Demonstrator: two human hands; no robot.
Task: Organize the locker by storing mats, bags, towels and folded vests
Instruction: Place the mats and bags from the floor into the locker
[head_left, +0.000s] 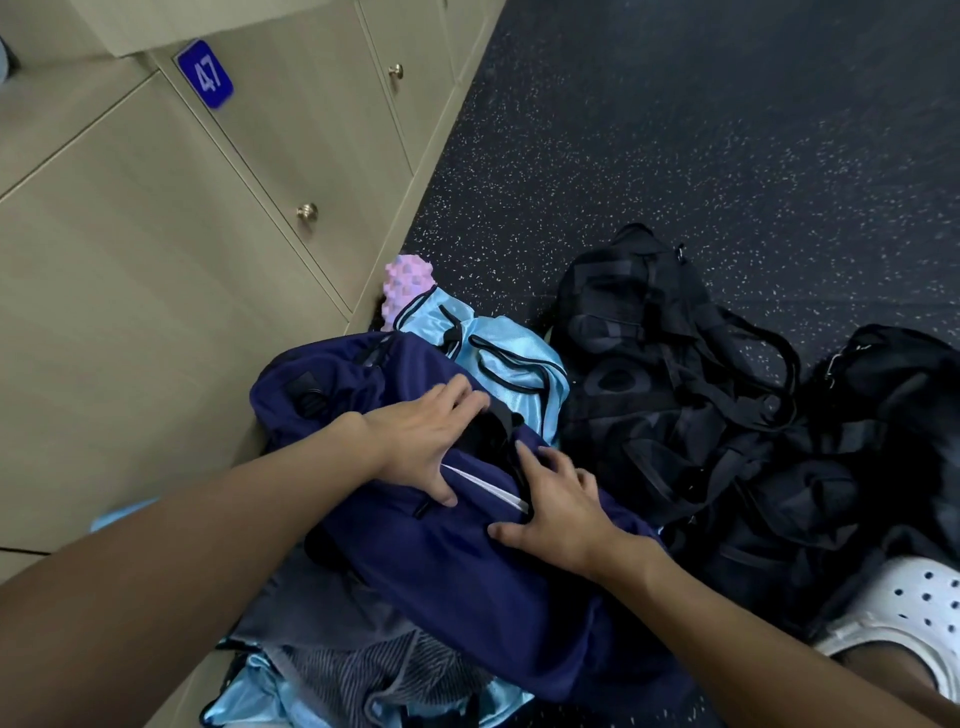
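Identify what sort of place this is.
Most likely a gym or sports-club locker room: beige locker doors with round knobs and a blue plate numbered 47, a dark speckled floor, and a navy bag, black bags, light-blue vests and a pink knobbed roller lying on it.

Gym locker room: numbered locker doors (291, 156) left of my left hand (421, 436), speckled rubber floor (727, 130) beyond it.

The light is soft and even, and the shadows are faint. The black bags (649, 364) at the right are so dark that their folds are hard to see. The picture bends at its edges, so the locker doors (156, 260) in the upper left lean.
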